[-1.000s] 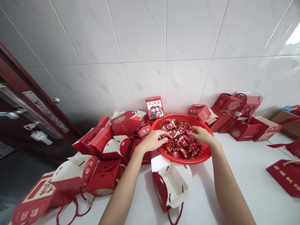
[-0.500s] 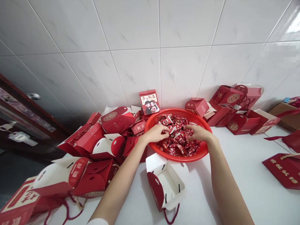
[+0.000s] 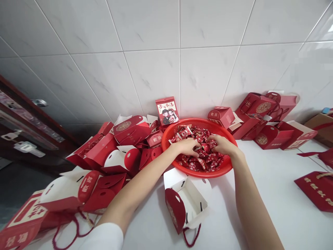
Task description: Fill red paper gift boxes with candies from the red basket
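Against the tiled wall stands a red plastic basket (image 3: 200,174) full of red wrapped candies (image 3: 201,163) with white and gold prints. My left hand (image 3: 189,146) reaches in from the left, fingers curled down on the candies at the middle. From the right, my right hand (image 3: 220,144) bends its fingers round candies near the centre. Fingertips of both hands are partly sunk among the wrappers, so how many candies they grip is hidden. In front of the basket lies an open red gift box (image 3: 194,201) with a white inside, bare of contents, its cord handle toward me.
Many red gift boxes (image 3: 131,130) crowd the left side of the white table (image 3: 265,180). More red boxes (image 3: 273,135) stand at the back right, and a red bag (image 3: 316,189) lies at the right edge. A dark cabinet door with keys (image 3: 30,148) is at far left.
My left hand has moved right and deeper among the candies, closer to my right hand. The right hand stays at the basket's right side. The view has shifted slightly.
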Demonstrator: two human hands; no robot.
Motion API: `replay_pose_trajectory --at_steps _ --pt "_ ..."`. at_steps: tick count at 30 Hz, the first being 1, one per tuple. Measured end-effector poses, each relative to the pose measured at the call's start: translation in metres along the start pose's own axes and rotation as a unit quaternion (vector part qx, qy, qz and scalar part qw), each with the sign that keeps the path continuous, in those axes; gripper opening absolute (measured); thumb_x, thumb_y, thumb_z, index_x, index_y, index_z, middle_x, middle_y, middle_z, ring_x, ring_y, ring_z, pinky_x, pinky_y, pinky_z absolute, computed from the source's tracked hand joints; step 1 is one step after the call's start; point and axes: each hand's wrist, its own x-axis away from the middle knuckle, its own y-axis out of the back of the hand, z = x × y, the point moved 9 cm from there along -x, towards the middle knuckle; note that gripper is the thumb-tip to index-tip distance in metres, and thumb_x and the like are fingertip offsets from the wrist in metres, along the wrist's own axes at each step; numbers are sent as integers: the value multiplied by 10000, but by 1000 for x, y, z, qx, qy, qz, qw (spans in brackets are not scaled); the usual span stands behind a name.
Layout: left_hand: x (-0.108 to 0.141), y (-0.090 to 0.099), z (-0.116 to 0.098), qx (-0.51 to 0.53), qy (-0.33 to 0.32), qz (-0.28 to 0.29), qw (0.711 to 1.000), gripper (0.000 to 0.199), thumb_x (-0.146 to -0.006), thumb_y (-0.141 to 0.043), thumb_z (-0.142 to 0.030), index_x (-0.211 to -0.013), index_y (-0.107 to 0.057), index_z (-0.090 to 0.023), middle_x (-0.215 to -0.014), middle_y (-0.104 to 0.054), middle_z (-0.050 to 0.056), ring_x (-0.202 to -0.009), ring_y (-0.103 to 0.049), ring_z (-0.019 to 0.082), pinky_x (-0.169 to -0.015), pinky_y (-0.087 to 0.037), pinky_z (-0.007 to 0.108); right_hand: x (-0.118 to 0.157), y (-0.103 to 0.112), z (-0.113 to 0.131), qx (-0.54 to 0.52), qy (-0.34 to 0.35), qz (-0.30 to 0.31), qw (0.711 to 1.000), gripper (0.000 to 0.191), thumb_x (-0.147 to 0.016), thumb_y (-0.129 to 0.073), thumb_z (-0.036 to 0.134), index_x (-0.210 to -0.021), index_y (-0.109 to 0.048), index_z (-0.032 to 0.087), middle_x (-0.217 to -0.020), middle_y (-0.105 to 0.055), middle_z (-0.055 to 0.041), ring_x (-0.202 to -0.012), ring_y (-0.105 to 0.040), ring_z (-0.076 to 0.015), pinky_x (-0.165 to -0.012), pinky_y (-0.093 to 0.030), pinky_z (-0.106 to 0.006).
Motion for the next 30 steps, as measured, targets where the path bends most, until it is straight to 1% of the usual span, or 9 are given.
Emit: replay_pose_trajectory --at_steps 4,9,14,17,20,23,25,27,30 --pt "0 0 1 33 -7 -18 999 85 -822 -689 -236 -833 -771 -220 -798 -716 29 -803 -650 213 -716 -433 271 -2 3 -5 -1 -2 -28 1000 574 -657 -581 -26 -1165 -713 208 -1230 -713 -91 -1175 -641 -260 -965 -483 -299" --pt "10 18 11 95 8 -97 991 241 -833 -594 -192 -595 -633 -194 -642 -642 5 -647 -580 174 -691 -416 283 -3 8 -12 -15 -10 -60 998 562 -676 -587 4 -1188 -717 195 -1246 -692 -124 -1180 -638 -286 -1002 -482 -337" --pt "26 32 23 189 31 -160 968 302 -877 -543 -331 -614 -574 -184 -610 -619 -2 -637 -578 162 -686 -433 277 0 16 3 -64 26 -81 994 516 -705 -698 120 -1217 -716 176 -1389 -623 -143 -1343 -529 -354 -1127 -416 -434" --pt "34 34 29 235 40 -184 954 359 -872 -549 -432 -617 -571 -180 -598 -592 -6 -626 -548 161 -656 -421 279 7 24 23 -113 72 -86 987 470 -798 -589 122 -1249 -704 186 -1423 -618 -117 -1391 -501 -311 -1164 -393 -428" --pt "40 35 28 268 37 -207 940 411 -858 -569 -496 -602 -562 -176 -586 -541 -18 -612 -487 146 -642 -395 281 17 31 45 -173 117 -73 975 448 -873 -459 130 -1240 -704 205 -1310 -701 -76 -1253 -623 -243 -1080 -486 -375" --pt "46 35 25 298 29 -225 927 443 -842 -601 -543 -602 -561 -173 -580 -506 -27 -608 -456 137 -629 -374 281 26 33 64 -263 159 -36 951 361 -939 -521 342 -1213 -699 188 -1210 -735 -91 -1109 -684 -253 -931 -562 -375" --pt "51 35 23 318 25 -239 917 466 -837 -616 -566 -595 -554 -172 -574 -488 -31 -603 -444 131 -620 -366 280 30 31 72 -291 172 -16 941 400 -870 -651 460 -1146 -709 175 -1115 -749 -96 -951 -702 -250 -809 -577 -373" --pt "55 36 23 339 24 -256 905 492 -859 -598 -579 -588 -560 -170 -571 -494 -27 -593 -448 128 -612 -375 281 30 31 73 -294 167 -21 941 380 -796 -734 468 -1031 -711 170 -996 -749 -78 -796 -677 -216 -718 -563 -359" --pt "58 36 27 374 26 -274 886 459 -863 -621 -568 -659 -655 -158 -641 -624 8 -639 -554 153 -658 -454 297 29 40 66 -319 152 -67 933 311 -748 -765 432 -907 -669 182 -930 -724 -58 -752 -648 -197 -694 -551 -350"
